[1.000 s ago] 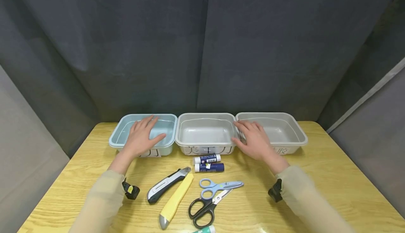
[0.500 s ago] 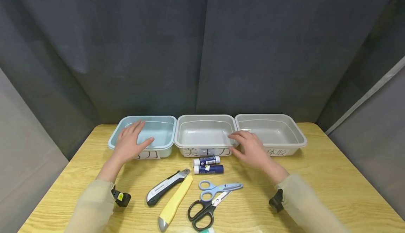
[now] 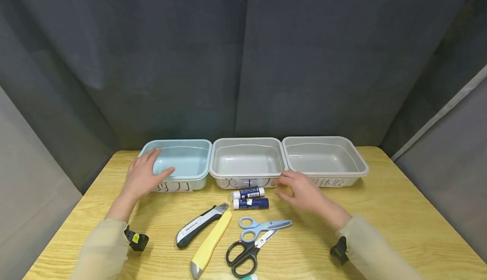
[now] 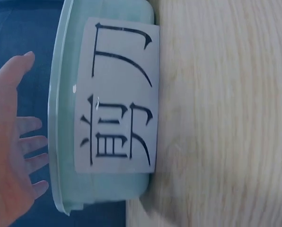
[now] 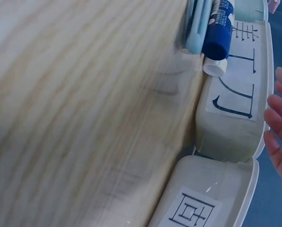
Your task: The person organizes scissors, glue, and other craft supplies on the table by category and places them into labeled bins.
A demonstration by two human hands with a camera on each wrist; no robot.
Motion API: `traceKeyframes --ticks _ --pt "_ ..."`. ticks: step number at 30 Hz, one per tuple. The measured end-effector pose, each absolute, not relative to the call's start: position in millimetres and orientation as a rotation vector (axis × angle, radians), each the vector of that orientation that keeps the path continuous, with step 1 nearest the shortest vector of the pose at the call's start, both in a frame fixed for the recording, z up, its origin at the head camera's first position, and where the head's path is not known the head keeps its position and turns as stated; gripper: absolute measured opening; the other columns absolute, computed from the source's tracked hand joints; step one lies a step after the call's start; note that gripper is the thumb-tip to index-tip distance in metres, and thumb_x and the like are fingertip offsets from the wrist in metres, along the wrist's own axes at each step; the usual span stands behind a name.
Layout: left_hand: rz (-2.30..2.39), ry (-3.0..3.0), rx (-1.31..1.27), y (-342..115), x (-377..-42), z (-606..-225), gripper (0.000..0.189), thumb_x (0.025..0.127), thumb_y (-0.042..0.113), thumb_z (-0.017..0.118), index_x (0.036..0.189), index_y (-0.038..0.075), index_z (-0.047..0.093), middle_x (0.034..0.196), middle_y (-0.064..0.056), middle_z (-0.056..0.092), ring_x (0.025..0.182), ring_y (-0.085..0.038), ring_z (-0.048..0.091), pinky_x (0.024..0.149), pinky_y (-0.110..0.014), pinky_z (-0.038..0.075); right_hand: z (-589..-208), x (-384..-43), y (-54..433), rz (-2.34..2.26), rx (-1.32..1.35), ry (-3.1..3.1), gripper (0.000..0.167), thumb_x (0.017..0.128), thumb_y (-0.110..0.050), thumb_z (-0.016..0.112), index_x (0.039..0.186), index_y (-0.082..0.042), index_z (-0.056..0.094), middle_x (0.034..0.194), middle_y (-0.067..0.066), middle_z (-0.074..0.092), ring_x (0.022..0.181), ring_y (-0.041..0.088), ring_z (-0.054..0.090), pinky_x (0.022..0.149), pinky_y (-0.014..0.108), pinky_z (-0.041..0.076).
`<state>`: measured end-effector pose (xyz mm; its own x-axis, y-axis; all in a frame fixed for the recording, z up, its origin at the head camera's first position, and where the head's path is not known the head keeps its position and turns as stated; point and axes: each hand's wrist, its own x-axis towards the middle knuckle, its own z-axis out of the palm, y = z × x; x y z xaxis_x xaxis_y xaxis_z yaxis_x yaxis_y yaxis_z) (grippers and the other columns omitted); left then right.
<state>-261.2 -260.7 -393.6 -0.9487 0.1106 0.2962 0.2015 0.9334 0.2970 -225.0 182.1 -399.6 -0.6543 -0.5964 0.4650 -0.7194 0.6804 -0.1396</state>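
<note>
My left hand [image 3: 141, 176] is over the front left corner of the light blue bin [image 3: 182, 157], fingers spread and holding nothing. In the left wrist view, this hand [image 4: 6, 142] appears beyond the bin's rim [image 4: 56, 104]. My right hand [image 3: 302, 191], also holding nothing, hovers before the junction of the middle grey bin [image 3: 247, 159] and the right grey bin [image 3: 323, 157], fingers loosely bent. Nearest to it lie two glue sticks, a dark blue one [image 3: 252, 204] and a white-capped one [image 3: 248, 193]. In the right wrist view, its fingers [image 5: 277, 113] are beside the middle bin's rim.
On the wooden table [image 3: 399, 221] lie a black-and-silver utility knife [image 3: 201, 224], a yellow utility knife [image 3: 211, 244], blue scissors [image 3: 258, 228] and black scissors [image 3: 249, 254]. A green-and-white cylinder [image 3: 251, 277] is cut off at the bottom. Dark curtain [image 3: 243, 60] hangs behind the bins.
My left hand has drawn left and back from over the blue bin toward its corner. My right hand has come down and nearer, off the grey bins' rims, uncovering more of the right label.
</note>
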Motion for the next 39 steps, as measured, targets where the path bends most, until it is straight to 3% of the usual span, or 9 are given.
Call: traceKeyframes --ticks 6,16,23,30,39 --pt "-0.544 -2.819 -0.104 -275.9 -256.4 -395.3 0.096 0.075 0.065 0.055 0.14 -0.001 0.027 0.139 -0.026 0.033 0.124 -0.045 0.031 0.095 -0.063 0.022 -404.5 -218.1 189.1 0.489 1.064 -2.62 0.02 0.078 -0.024 0.07 0.096 -0.018 0.066 0.084 -0.009 0.061 0.076 0.006 0.056 0.067 0.023 0.048" --pt "-0.727 -2.821 -0.036 -295.6 -253.8 -402.9 0.104 0.069 0.064 0.064 0.141 -0.001 0.024 0.134 -0.03 0.035 0.116 -0.045 0.037 0.087 -0.062 0.033 -416.2 -207.4 192.4 0.617 1.269 -2.802 0.037 0.075 -0.035 0.072 0.105 -0.016 0.065 0.091 -0.007 0.063 0.08 0.008 0.058 0.07 0.024 0.049" --pt "-0.924 -2.892 -0.003 -300.5 -255.3 -406.0 0.112 0.071 0.061 0.065 0.145 0.0 0.008 0.139 -0.032 0.021 0.119 -0.046 0.031 0.091 -0.063 0.032 -420.1 -206.7 188.9 0.66 1.328 -2.873 0.042 0.07 -0.035 0.075 0.106 -0.016 0.065 0.093 -0.008 0.061 0.081 0.007 0.056 0.073 0.021 0.047" --pt "-1.082 -2.863 -0.027 -302.4 -258.2 -409.6 0.109 0.073 0.052 0.069 0.144 -0.001 0.007 0.139 -0.031 0.025 0.121 -0.045 0.032 0.095 -0.061 0.031 -424.4 -206.9 187.3 0.658 1.382 -2.94 0.038 0.07 -0.03 0.076 0.104 -0.017 0.066 0.094 -0.009 0.06 0.082 0.003 0.054 0.075 0.02 0.047" --pt "-1.106 -2.923 0.106 -303.6 -256.1 -411.5 0.12 0.072 0.058 0.066 0.143 -0.001 -0.01 0.145 -0.034 0.008 0.127 -0.048 0.022 0.098 -0.064 0.025 -427.9 -209.7 185.0 0.704 1.366 -2.985 0.03 0.071 -0.021 0.075 0.101 -0.016 0.068 0.088 -0.011 0.057 0.078 0.001 0.052 0.071 0.018 0.046"
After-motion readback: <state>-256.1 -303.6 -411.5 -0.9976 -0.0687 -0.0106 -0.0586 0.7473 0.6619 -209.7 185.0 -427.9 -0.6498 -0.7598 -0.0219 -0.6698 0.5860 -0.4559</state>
